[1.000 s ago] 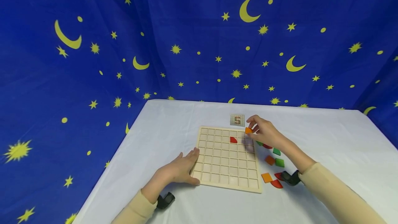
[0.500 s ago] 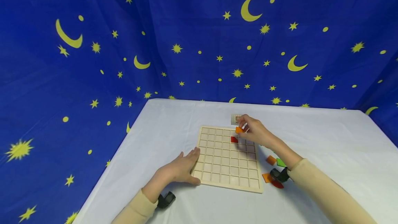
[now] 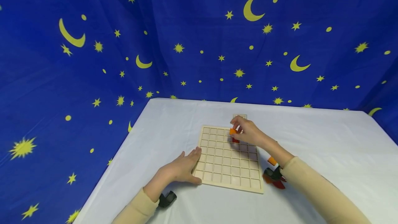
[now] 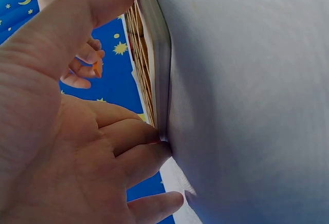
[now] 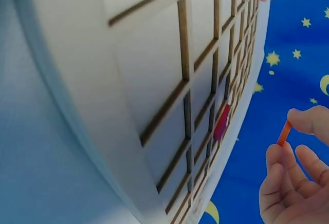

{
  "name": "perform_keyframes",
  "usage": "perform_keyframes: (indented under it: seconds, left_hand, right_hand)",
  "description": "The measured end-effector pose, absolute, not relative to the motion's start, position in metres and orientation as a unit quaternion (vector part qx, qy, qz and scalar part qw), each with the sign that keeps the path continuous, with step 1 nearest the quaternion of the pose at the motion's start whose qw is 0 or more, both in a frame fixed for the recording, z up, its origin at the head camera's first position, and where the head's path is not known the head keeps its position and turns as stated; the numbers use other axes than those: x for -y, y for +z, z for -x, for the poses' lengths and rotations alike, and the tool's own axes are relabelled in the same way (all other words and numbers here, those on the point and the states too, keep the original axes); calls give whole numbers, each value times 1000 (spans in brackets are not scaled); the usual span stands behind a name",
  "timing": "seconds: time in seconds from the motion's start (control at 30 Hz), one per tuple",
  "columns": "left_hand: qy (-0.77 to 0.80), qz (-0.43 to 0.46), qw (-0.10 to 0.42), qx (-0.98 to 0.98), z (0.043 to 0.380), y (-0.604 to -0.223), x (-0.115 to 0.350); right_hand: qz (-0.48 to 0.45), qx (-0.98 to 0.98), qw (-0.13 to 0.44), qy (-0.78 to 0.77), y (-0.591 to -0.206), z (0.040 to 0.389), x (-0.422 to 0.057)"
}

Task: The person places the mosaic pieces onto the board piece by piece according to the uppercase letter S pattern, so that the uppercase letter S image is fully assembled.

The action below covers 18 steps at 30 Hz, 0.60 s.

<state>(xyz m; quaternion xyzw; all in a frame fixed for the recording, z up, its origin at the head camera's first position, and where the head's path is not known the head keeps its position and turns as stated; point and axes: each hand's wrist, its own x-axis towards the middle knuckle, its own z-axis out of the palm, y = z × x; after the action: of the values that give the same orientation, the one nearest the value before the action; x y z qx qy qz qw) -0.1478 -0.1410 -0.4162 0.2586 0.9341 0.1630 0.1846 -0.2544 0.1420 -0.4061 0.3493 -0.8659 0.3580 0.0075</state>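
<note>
A square wooden grid board (image 3: pixel 222 163) lies on the white table. My left hand (image 3: pixel 180 168) rests against its left edge, thumb and fingers spread along the side, as the left wrist view also shows. Above the board's far part, my right hand (image 3: pixel 250 132) pinches an orange square tile (image 3: pixel 233 131) between thumb and fingertip; the right wrist view shows this tile (image 5: pixel 284 132) edge-on, held off the board. Just below it, a red tile (image 3: pixel 235 140) with a curved side sits in one cell, partly hidden by the hand.
Behind the board lies a small pattern card (image 3: pixel 244 116), mostly covered by the right hand. Orange (image 3: pixel 272 161) and red tiles (image 3: pixel 278 184) lie right of the board, partly under the right forearm and its black wrist camera (image 3: pixel 273 174). A blue star-patterned curtain (image 3: pixel 199 37) stands behind the table.
My right hand has moved left over the board with the orange tile, now covering much of the pattern card. The left hand stays at the board's edge.
</note>
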Motion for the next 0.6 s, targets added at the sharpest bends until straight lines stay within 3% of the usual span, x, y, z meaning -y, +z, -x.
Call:
perform_keyframes:
  seconds: [0.6]
  left_hand:
    - [160,-260,187,-934,149,-419,141]
  right_hand:
    - [-335,872,-49,353,-422,263,-132]
